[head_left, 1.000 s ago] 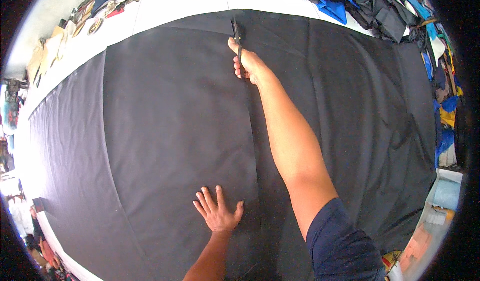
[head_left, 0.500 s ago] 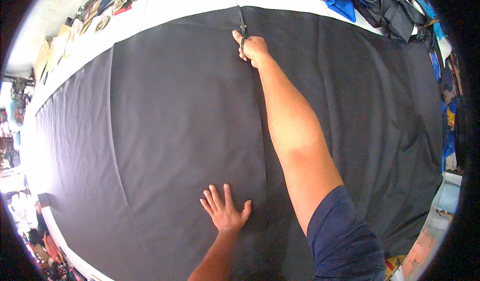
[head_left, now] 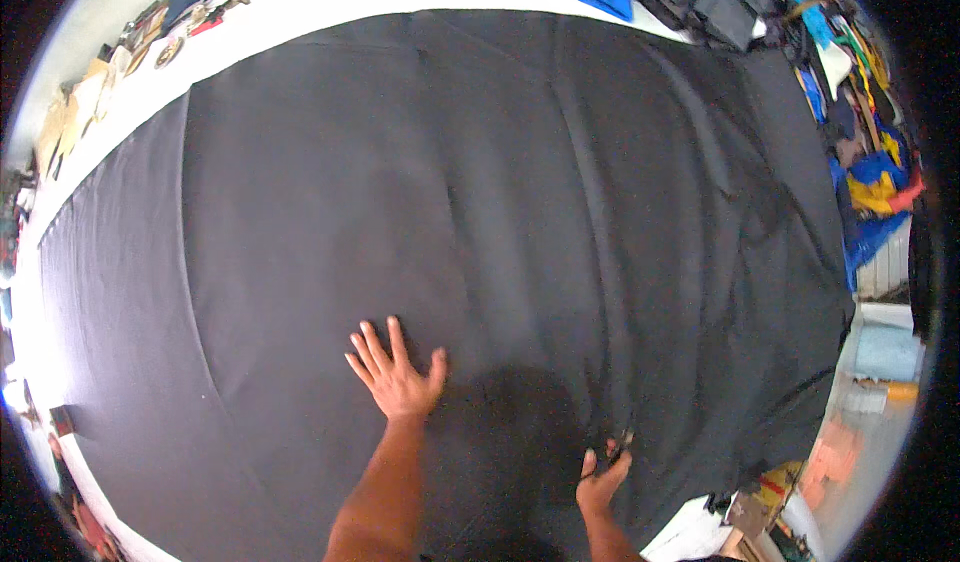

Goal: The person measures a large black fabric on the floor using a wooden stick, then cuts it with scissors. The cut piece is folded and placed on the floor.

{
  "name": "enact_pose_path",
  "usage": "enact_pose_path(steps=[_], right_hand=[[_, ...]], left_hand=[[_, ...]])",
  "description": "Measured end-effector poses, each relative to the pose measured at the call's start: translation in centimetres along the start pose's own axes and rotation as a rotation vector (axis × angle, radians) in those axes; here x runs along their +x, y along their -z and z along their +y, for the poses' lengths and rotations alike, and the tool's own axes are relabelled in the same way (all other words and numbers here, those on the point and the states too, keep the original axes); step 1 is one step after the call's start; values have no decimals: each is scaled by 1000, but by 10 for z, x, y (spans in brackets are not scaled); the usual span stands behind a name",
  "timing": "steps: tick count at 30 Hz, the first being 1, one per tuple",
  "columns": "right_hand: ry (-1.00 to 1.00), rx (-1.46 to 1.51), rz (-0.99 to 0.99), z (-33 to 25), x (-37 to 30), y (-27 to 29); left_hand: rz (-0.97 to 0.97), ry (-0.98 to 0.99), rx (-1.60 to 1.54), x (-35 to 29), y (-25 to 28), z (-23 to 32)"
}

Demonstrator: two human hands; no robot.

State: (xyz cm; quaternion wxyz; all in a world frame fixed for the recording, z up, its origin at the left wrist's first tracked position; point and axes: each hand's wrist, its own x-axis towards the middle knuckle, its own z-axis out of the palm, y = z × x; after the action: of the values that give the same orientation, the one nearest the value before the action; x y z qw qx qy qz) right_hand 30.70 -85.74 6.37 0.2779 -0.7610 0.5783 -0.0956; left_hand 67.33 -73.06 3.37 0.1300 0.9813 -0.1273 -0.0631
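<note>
A wide sheet of black fabric [head_left: 320, 212] covers most of the table. My left hand [head_left: 403, 387] lies flat on it near the middle, fingers spread, holding nothing. To the right and closer to me, my right hand [head_left: 602, 480] is closed around the handles of a pair of dark scissors [head_left: 626, 440]. Their blades point away from me, just above or against the fabric; I cannot tell which. The dark cloth behind makes the scissors hard to see. A long crease or cut line runs from the far side toward the space between my hands.
Loose folds run through the fabric's right side. Black and blue cloth pieces [head_left: 605, 0] are heaped beyond the far right edge of the white table [head_left: 320, 12]. Assorted items [head_left: 168, 52] lie at the far left. Colourful scraps [head_left: 875, 187] and boxes [head_left: 750, 514] sit to the right.
My right hand has drawn back from the fabric's far edge to the near right, bringing the scissors along. My left hand stays flat on the fabric. The view has turned slightly right.
</note>
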Motion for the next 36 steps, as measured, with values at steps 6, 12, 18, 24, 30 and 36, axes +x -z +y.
enact_pose_path(steps=[6,12,18,24,30,36], right_hand=[[159,-345,271,94,-75,-12],[134,-172,145,73,-68,-8],[132,195,105,128,-74,34],[84,234,103,206,-199,208],[35,37,24,413,-368,267],[-438,-165,-8,549,-503,223]], left_hand=[[110,-77,6,-14,-21,2],[209,-150,-396,0,3,-69],[251,-840,29,-270,146,-71],[83,-323,-183,-628,315,-292],[348,202,-509,-810,327,-410],[208,100,-691,-814,310,-318]])
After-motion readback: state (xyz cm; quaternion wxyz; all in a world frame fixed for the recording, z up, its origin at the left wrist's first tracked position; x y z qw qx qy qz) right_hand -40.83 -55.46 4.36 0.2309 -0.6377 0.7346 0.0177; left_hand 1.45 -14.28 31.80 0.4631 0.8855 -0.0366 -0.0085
